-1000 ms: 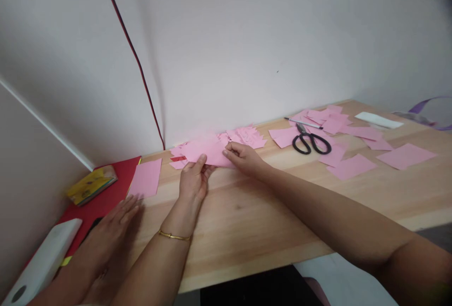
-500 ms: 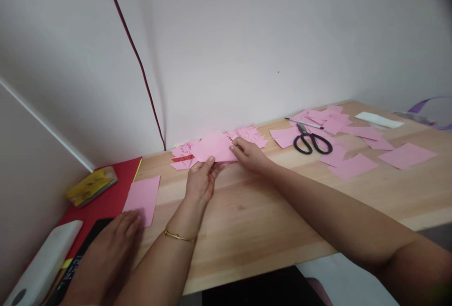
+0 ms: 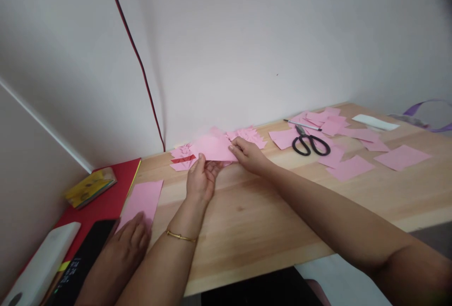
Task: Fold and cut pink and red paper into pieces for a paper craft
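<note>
In the head view, a sheet of pink paper (image 3: pixel 215 147) is raised just above the back of the table. My right hand (image 3: pixel 249 155) pinches its right side between thumb and fingers. At its lower left edge is my left hand (image 3: pixel 201 179), palm up, wearing a gold bracelet, its thumb at the edge and its fingers partly hidden underneath. Behind the sheet lie jagged-cut pink paper pieces (image 3: pixel 249 136) and a red strip (image 3: pixel 183 159). Another person's hand (image 3: pixel 123 245) rests on a separate pink sheet (image 3: pixel 148 195) at the left.
Black-handled scissors (image 3: pixel 310 145) and a pen (image 3: pixel 302 124) lie among several pink papers (image 3: pixel 353 168) at right, beside a white strip (image 3: pixel 376 121). On the left are a yellow packet (image 3: pixel 91 186), a red sheet (image 3: pixel 102 209), a white device (image 3: pixel 45 261) and a black object (image 3: pixel 90 254).
The held paper has tilted and bent slightly, and my left fingers have loosened a little beneath it. The other person's hand and its pink sheet have shifted slightly.
</note>
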The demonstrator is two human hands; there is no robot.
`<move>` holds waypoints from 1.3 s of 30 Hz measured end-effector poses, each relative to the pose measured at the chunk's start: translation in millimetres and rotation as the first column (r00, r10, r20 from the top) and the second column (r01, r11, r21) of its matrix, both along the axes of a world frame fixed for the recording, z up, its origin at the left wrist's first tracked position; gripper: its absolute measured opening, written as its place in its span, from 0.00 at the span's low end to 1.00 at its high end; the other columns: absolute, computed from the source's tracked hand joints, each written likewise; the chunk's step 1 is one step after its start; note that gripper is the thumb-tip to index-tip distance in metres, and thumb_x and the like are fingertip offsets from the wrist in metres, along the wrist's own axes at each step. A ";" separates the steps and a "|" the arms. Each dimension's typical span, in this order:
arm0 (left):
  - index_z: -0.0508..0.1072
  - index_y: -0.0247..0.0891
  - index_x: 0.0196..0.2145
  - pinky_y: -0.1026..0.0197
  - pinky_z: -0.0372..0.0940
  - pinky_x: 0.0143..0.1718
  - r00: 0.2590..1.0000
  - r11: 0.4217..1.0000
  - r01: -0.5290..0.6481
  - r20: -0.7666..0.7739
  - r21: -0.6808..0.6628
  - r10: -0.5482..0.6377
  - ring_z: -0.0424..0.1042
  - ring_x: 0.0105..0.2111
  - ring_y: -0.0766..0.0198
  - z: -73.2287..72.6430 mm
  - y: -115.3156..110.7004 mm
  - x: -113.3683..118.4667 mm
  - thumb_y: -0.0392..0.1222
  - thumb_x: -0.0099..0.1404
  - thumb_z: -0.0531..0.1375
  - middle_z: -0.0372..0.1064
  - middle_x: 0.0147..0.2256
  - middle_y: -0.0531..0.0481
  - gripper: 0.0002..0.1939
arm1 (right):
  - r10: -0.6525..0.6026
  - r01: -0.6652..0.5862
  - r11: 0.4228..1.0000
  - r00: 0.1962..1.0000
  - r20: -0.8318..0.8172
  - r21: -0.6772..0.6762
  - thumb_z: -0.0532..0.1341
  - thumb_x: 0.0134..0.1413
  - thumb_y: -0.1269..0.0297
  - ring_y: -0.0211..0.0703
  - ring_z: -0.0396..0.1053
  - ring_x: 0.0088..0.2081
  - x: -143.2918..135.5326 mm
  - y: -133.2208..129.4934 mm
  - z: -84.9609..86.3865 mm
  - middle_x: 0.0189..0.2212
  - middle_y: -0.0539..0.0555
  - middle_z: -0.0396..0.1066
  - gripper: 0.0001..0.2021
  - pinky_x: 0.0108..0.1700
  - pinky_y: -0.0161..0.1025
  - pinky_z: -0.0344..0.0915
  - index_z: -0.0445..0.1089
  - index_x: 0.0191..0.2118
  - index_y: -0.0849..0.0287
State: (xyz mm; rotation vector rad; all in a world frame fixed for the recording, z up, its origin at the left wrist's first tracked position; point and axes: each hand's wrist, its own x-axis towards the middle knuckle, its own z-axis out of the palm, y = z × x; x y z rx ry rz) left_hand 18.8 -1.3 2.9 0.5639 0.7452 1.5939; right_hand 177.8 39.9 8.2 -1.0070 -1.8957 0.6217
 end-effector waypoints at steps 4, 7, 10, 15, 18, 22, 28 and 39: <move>0.71 0.33 0.33 0.53 0.70 0.40 1.000 1.000 0.009 0.020 -0.016 -0.008 0.75 0.32 0.61 0.9 1.4 -0.7 0.47 0.57 0.64 0.75 0.32 0.45 0.13 | -0.009 0.009 1.000 1.000 0.004 -0.002 0.50 0.59 0.58 0.39 0.57 0.28 -0.7 0.6 -0.2 0.23 0.48 0.57 0.11 0.31 0.36 0.53 0.54 0.28 0.56; 0.72 0.34 0.34 0.53 0.71 0.39 1.000 0.999 0.031 -0.003 -0.008 -0.031 0.75 0.31 0.61 0.7 1.1 -2.6 0.50 0.56 0.65 0.75 0.31 0.46 0.16 | -0.024 0.024 1.000 1.000 0.014 0.001 0.50 0.59 0.58 0.39 0.57 0.27 -0.4 1.8 -2.3 0.23 0.48 0.57 0.11 0.32 0.36 0.53 0.54 0.28 0.56; 0.71 0.32 0.28 0.55 0.70 0.40 0.991 0.996 0.092 -0.096 -0.012 -0.093 0.75 0.31 0.62 -1.5 -0.8 -3.1 0.42 0.50 0.69 0.74 0.28 0.48 0.13 | -0.031 0.031 0.999 0.999 0.009 0.010 0.50 0.60 0.58 0.39 0.57 0.28 0.0 2.4 -3.9 0.23 0.48 0.57 0.11 0.32 0.36 0.53 0.54 0.28 0.56; 0.72 0.31 0.27 0.55 0.69 0.42 0.963 0.984 0.158 -0.206 -0.082 -0.172 0.76 0.32 0.62 -6.3 -3.1 -1.4 0.36 0.48 0.70 0.75 0.28 0.45 0.12 | -0.018 0.018 0.999 1.000 0.005 0.029 0.49 0.60 0.59 0.39 0.57 0.27 -0.1 2.0 -3.7 0.23 0.48 0.57 0.10 0.32 0.36 0.53 0.54 0.29 0.56; 0.72 0.31 0.28 0.56 0.69 0.41 0.961 0.983 0.161 -0.212 -0.091 -0.177 0.75 0.31 0.63 -7.1 -2.8 -1.3 0.37 0.48 0.70 0.76 0.29 0.45 0.12 | -0.009 0.009 0.999 1.000 0.007 0.030 0.50 0.59 0.59 0.39 0.57 0.27 0.3 2.0 -3.0 0.23 0.48 0.57 0.10 0.31 0.36 0.52 0.54 0.28 0.56; 0.72 0.31 0.27 0.57 0.69 0.38 0.963 0.983 0.150 -0.212 -0.102 -0.168 0.75 0.29 0.65 -5.2 -3.1 -1.6 0.38 0.48 0.70 0.75 0.28 0.45 0.12 | -0.003 0.003 0.999 1.000 -0.004 0.039 0.49 0.59 0.59 0.39 0.56 0.27 0.3 1.7 -2.4 0.23 0.48 0.57 0.10 0.31 0.36 0.52 0.54 0.28 0.56; 0.74 0.28 0.28 0.59 0.69 0.35 0.953 0.978 0.157 -0.241 -0.137 -0.186 0.73 0.27 0.65 -4.4 -4.3 0.8 0.38 0.46 0.71 0.74 0.26 0.45 0.13 | 0.023 -0.023 0.999 1.000 -0.007 0.034 0.50 0.60 0.59 0.38 0.57 0.27 -6.9 -2.6 -3.7 0.24 0.48 0.59 0.10 0.31 0.35 0.53 0.56 0.29 0.56; 0.76 0.29 0.27 0.63 0.68 0.31 0.970 0.991 0.063 -0.227 -0.120 -0.089 0.71 0.23 0.68 -3.5 -4.9 -3.8 0.35 0.44 0.70 0.74 0.25 0.47 0.12 | 0.249 -0.263 0.930 0.965 -0.085 -0.257 0.60 0.51 0.53 0.35 0.60 0.25 -5.9 -4.6 -8.9 0.20 0.46 0.62 0.15 0.28 0.32 0.55 0.63 0.24 0.59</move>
